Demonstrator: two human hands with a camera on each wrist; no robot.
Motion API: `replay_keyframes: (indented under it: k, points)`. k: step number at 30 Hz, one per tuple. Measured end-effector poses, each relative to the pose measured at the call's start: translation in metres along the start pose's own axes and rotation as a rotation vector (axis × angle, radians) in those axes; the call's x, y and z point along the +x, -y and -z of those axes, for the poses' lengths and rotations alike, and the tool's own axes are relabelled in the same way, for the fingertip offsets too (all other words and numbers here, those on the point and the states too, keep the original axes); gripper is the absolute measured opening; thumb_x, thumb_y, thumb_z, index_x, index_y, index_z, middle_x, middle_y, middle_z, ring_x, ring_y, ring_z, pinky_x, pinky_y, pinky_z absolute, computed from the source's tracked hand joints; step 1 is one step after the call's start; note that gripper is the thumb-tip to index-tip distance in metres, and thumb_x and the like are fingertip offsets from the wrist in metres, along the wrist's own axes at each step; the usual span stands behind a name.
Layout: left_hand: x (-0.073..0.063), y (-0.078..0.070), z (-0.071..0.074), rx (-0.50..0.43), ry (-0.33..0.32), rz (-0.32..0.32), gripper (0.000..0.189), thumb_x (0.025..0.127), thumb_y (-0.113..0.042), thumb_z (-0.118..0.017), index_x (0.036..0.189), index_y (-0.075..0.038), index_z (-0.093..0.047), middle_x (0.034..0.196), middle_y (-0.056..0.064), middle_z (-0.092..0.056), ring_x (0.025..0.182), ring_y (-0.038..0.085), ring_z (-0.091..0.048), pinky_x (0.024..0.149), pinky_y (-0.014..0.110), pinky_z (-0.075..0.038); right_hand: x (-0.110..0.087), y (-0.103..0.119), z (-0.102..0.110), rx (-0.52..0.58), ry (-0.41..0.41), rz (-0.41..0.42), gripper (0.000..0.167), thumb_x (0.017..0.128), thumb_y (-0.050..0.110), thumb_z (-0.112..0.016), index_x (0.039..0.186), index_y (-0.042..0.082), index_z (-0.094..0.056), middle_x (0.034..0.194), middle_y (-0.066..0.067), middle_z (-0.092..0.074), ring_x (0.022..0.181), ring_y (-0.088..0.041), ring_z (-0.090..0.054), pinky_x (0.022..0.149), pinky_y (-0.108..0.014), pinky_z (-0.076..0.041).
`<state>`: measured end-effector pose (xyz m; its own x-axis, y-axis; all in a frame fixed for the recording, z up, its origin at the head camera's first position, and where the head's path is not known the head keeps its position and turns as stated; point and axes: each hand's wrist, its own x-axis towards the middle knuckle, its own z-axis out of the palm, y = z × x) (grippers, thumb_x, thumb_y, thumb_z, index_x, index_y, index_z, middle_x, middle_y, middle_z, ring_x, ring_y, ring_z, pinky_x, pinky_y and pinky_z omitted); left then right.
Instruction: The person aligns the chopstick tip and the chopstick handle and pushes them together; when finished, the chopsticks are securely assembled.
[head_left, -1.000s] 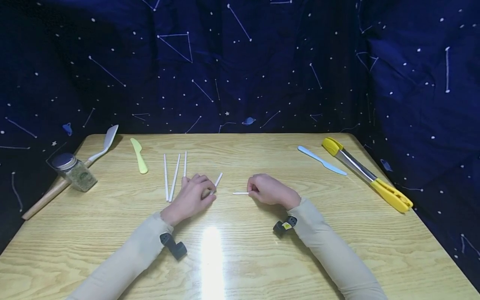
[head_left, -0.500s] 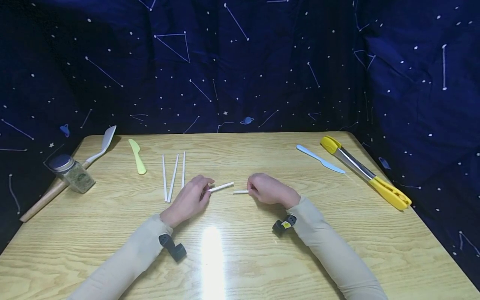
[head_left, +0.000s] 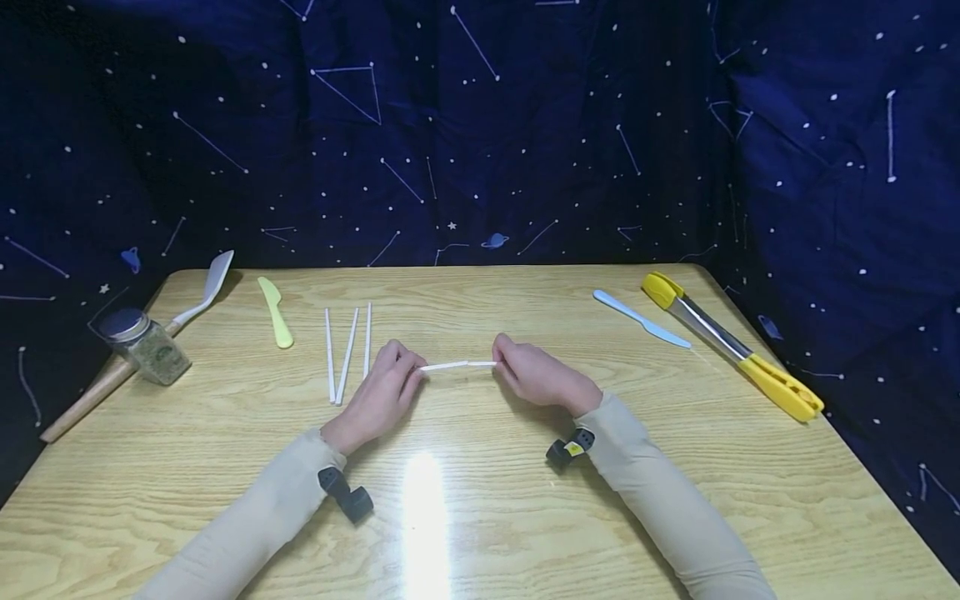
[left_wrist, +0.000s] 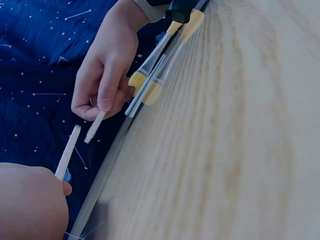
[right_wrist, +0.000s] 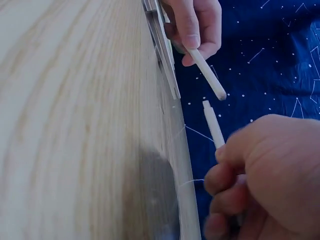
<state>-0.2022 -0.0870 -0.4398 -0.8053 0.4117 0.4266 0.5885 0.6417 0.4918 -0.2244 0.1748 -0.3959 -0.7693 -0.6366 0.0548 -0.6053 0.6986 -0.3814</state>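
Observation:
My left hand [head_left: 378,392] pinches a white stick [head_left: 445,366] that looks like a chopstick section; it points right. Opposite, my right hand [head_left: 543,379] holds another short white stick [head_left: 482,363] pointing left. In the head view the two ends seem to meet, but both wrist views show a small gap between them. The right-hand stick [right_wrist: 213,125] has a narrower stepped tip, while the left-hand stick [right_wrist: 207,75] has a blunt end. Fingers hide the rest of both. Just beyond the left hand lie three white sticks, including a middle one [head_left: 347,357].
On the left, a spice jar [head_left: 153,350] stands by a wooden-handled spatula [head_left: 97,397], near a yellow-green knife [head_left: 276,312]. A light blue knife [head_left: 641,319] and yellow-ended tongs [head_left: 708,329] lie on the right. A dark starry cloth [head_left: 480,167] hangs behind the table [head_left: 480,517].
The left hand's stick has swung from tilting up and away to nearly level, pointing at the other stick. The right hand has lifted its stick slightly, and the two ends have come together.

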Motion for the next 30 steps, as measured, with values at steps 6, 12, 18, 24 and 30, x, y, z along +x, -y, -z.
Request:
replay_keyframes:
  k: [6,12,18,24,30]
  points:
    - [0.0012,-0.0018,0.0014,-0.043,-0.064,0.042,0.014,0.095,-0.011,-0.059,0.099,-0.001,-0.067,0.086,0.004,-0.057,0.078,0.015,-0.046,0.066,0.027,-0.042,0.0004,-0.0017,0.0018,0.041,-0.094,0.021,0.005,0.093,0.008,-0.051,0.090,0.009,-0.047,0.062,0.006,-0.036,0.053,-0.007,-0.032,0.050,-0.021,-0.025]
    - [0.0019,-0.0021,0.0012,-0.092,-0.120,0.056,0.012,0.092,-0.011,-0.063,0.098,-0.003,-0.069,0.082,0.003,-0.064,0.074,0.013,-0.049,0.063,0.025,-0.042,0.0005,-0.0013,0.0065,0.056,-0.190,0.032,0.007,0.094,0.011,-0.055,0.094,0.008,-0.061,0.060,0.006,-0.046,0.050,-0.005,-0.030,0.049,-0.021,-0.025]
    - [0.0023,-0.0028,-0.0002,-0.106,-0.214,0.040,0.009,0.088,-0.010,-0.068,0.094,-0.003,-0.071,0.073,0.003,-0.062,0.065,0.011,-0.051,0.056,0.022,-0.043,0.0005,-0.0027,0.0067,0.033,-0.241,0.042,0.009,0.094,0.013,-0.058,0.099,0.010,-0.065,0.057,0.008,-0.045,0.048,-0.003,-0.028,0.046,-0.021,-0.025]
    - [0.0021,-0.0045,0.0009,-0.104,-0.247,0.029,0.009,0.087,-0.009,-0.069,0.094,-0.003,-0.072,0.073,0.003,-0.063,0.064,0.010,-0.052,0.055,0.021,-0.045,0.0009,-0.0030,0.0065,0.009,-0.248,0.037,0.012,0.095,0.013,-0.057,0.103,0.010,-0.065,0.057,0.007,-0.042,0.048,-0.005,-0.028,0.047,-0.021,-0.026]
    - [0.0016,-0.0045,0.0007,-0.103,-0.257,0.018,0.008,0.086,-0.009,-0.071,0.092,-0.004,-0.072,0.071,0.002,-0.062,0.062,0.009,-0.051,0.054,0.021,-0.043,0.0004,-0.0032,0.0070,0.000,-0.226,0.030,0.013,0.096,0.014,-0.056,0.104,0.011,-0.066,0.058,0.008,-0.042,0.048,-0.004,-0.031,0.048,-0.021,-0.027]
